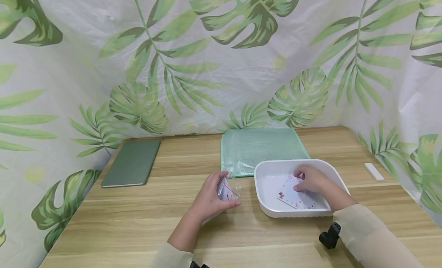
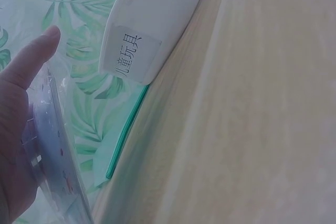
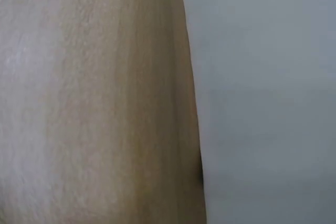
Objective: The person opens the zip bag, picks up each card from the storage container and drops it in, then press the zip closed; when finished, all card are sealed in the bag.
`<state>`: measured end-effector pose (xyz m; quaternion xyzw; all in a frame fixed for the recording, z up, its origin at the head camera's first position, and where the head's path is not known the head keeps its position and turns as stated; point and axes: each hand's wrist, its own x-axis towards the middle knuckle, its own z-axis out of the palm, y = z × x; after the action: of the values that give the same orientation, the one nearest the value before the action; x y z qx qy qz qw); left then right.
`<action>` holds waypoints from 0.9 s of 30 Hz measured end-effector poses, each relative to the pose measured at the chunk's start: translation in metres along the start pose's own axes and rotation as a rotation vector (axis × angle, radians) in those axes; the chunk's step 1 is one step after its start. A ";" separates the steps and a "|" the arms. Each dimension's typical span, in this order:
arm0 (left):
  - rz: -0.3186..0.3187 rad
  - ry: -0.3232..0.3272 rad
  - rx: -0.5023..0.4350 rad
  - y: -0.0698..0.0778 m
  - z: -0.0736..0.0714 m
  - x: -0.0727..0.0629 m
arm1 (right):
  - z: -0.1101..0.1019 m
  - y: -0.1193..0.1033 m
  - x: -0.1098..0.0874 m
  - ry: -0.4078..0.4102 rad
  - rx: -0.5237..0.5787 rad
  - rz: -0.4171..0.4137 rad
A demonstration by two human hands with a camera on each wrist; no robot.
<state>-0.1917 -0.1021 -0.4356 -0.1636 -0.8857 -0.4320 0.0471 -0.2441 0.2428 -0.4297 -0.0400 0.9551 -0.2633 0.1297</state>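
My left hand [image 1: 208, 197] holds a clear plastic packet [image 1: 226, 190] with floral-printed contents just above the table. In the left wrist view, the packet [image 2: 60, 150] leans against the palm, and the thumb stands straight and apart from it. Inside the white plastic bin [image 1: 271, 213], my right hand [image 1: 312, 181] pinches a white card [image 1: 290, 189] with small pink and red flower prints. Other paper of the same pattern lies partly under this hand. The right wrist view shows only the bin's outer wall [image 3: 268, 98] and wood; the hand is hidden there.
Behind the bin lies a green mesh zip pouch [image 1: 259, 149]. A dark green notebook [image 1: 132, 164] is at the table's left, and a small white block [image 1: 374, 172] at the right. The bin carries a printed label [image 2: 128, 53]. A leaf-patterned cloth [image 1: 241, 80] hangs behind.
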 end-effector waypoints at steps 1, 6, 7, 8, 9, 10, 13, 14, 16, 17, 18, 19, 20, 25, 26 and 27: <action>-0.001 0.001 0.000 0.000 0.000 0.000 | 0.000 0.000 0.000 0.003 0.003 0.001; -0.002 0.005 -0.006 -0.001 0.000 0.000 | -0.005 0.000 0.000 0.014 0.042 0.010; -0.002 0.004 -0.009 -0.001 0.000 0.000 | -0.007 0.000 -0.001 0.018 0.050 0.013; -0.004 0.004 -0.011 -0.001 0.000 0.000 | -0.010 -0.001 -0.002 0.020 0.059 0.014; -0.005 0.004 -0.015 -0.001 -0.001 0.000 | -0.013 -0.001 -0.004 0.022 0.070 0.016; -0.007 0.003 -0.017 -0.001 -0.001 0.000 | -0.017 -0.002 -0.006 0.020 0.090 0.014; -0.009 0.003 -0.020 -0.001 -0.001 0.000 | -0.029 -0.005 -0.014 0.018 0.155 -0.005; -0.009 0.003 -0.019 -0.001 -0.001 0.000 | -0.032 -0.006 -0.016 0.016 0.182 -0.013; -0.009 0.003 -0.013 -0.001 -0.001 0.000 | -0.038 -0.009 -0.021 0.016 0.234 -0.044; -0.009 0.003 -0.011 -0.001 -0.001 0.000 | -0.040 -0.011 -0.023 0.021 0.250 -0.059; -0.010 0.004 -0.009 -0.001 -0.001 0.000 | -0.041 -0.013 -0.025 0.029 0.270 -0.070; -0.010 0.004 -0.007 -0.002 -0.001 0.000 | -0.042 -0.016 -0.027 0.038 0.285 -0.080; -0.011 0.004 -0.006 -0.002 -0.001 0.000 | -0.043 -0.018 -0.029 0.047 0.299 -0.090; -0.012 0.004 -0.007 0.000 -0.001 0.000 | -0.041 -0.032 -0.038 0.116 0.364 -0.058; -0.013 0.002 -0.009 0.000 -0.001 0.000 | -0.040 -0.034 -0.039 0.136 0.380 -0.048; -0.014 0.000 -0.011 0.000 -0.001 0.000 | -0.039 -0.036 -0.040 0.155 0.391 -0.034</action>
<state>-0.1917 -0.1025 -0.4348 -0.1574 -0.8843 -0.4374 0.0432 -0.2154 0.2371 -0.3695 -0.0096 0.8923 -0.4478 0.0565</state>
